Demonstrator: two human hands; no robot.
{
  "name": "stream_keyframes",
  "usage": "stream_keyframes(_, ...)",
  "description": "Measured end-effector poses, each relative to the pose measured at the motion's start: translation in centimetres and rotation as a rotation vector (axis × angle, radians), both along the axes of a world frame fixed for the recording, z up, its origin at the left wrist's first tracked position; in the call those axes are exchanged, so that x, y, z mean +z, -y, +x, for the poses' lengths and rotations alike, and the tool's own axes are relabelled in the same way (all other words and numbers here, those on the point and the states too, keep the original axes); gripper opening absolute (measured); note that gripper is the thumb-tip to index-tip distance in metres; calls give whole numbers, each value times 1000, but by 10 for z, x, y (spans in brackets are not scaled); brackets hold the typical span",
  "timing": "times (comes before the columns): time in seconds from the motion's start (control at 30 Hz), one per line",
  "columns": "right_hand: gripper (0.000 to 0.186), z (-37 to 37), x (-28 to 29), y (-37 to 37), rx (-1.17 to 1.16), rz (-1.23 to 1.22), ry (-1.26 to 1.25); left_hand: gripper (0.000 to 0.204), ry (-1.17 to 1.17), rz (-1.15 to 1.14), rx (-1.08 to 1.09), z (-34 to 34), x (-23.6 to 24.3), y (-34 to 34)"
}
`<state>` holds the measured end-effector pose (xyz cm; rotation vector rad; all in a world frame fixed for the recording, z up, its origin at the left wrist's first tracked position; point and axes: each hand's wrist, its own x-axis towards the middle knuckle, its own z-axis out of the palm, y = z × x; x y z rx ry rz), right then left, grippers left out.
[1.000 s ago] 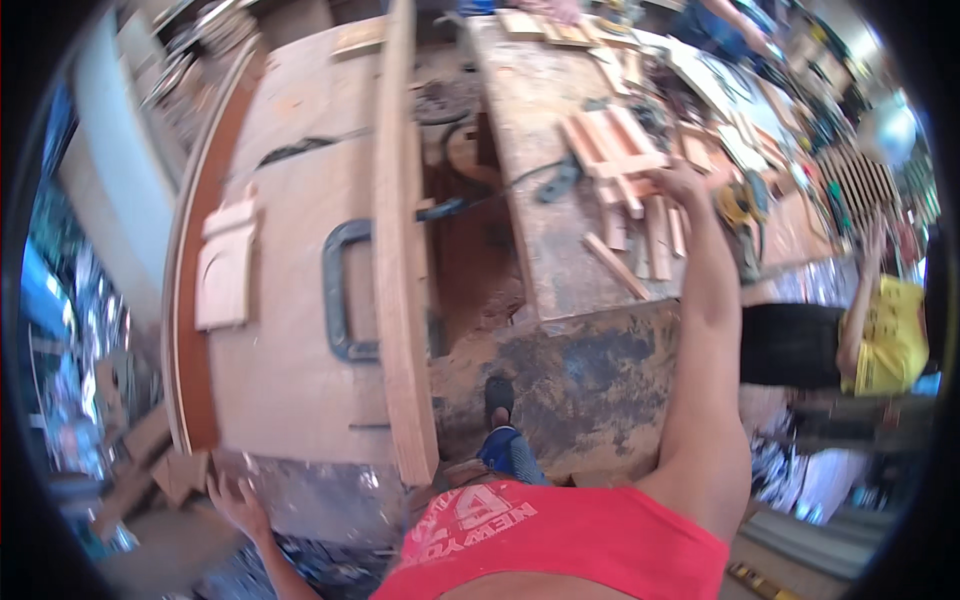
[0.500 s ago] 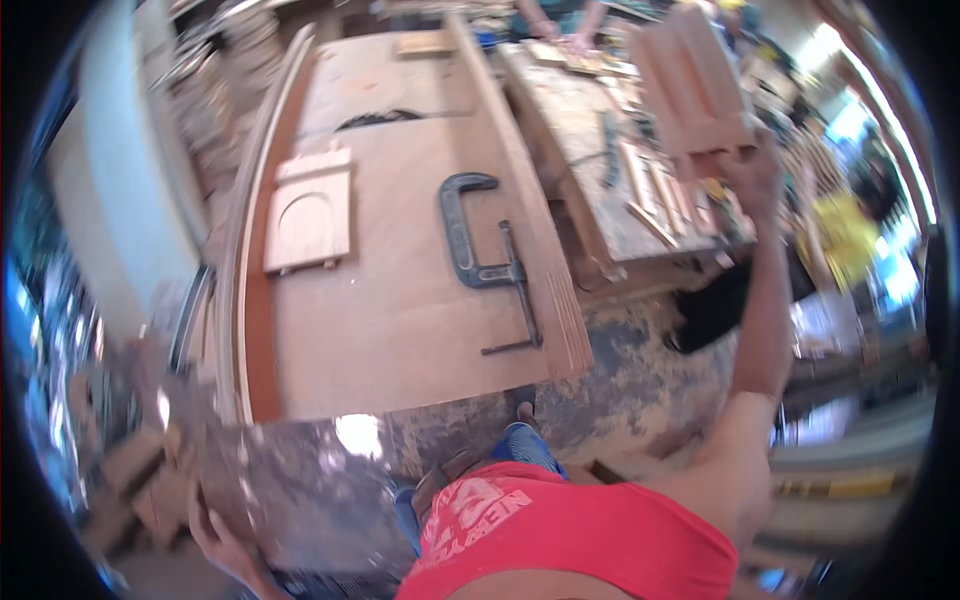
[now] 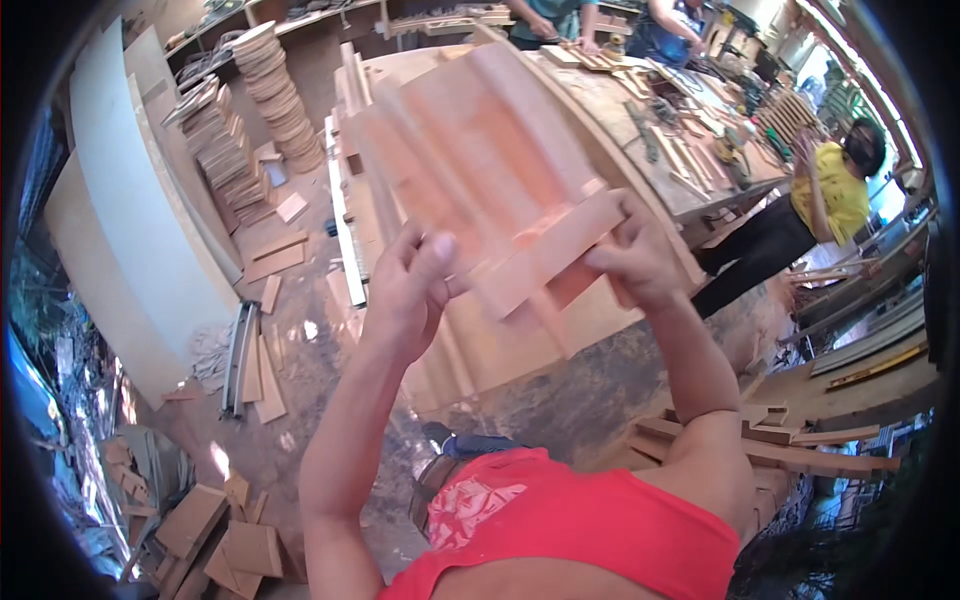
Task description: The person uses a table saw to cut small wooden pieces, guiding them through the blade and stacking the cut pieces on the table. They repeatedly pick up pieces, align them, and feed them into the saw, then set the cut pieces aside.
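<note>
Gripped by both hands [image 3: 415,290] [image 3: 630,262]: ribbed, pale wooden frame [image 3: 490,180].

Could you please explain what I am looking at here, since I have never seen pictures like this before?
There is no machine here: a person wears a wide fisheye camera on the head, looking down, so straight edges bend near the rim. The two bare arms rising from the bottom are the wearer's own. The left hand and right hand together hold up a wooden piece made of joined boards, close to the camera. Behind it is a big workbench, with wood strips and tools on its far part. On the floor lie offcuts, and round wooden discs are stacked at the back. A person in yellow stands on the right.
</note>
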<state>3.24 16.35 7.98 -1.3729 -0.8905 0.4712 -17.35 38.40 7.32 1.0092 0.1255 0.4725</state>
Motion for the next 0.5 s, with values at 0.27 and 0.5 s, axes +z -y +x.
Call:
stream_keyframes(0.27,73,29,-91,-185,-181,-577,389,58,-77,-54,447,-142,-28,-169)
stream_keyframes(0.5,85,25,-152,-289,-520,-1152,706,58,-67,-96,371,-199,-53,-310)
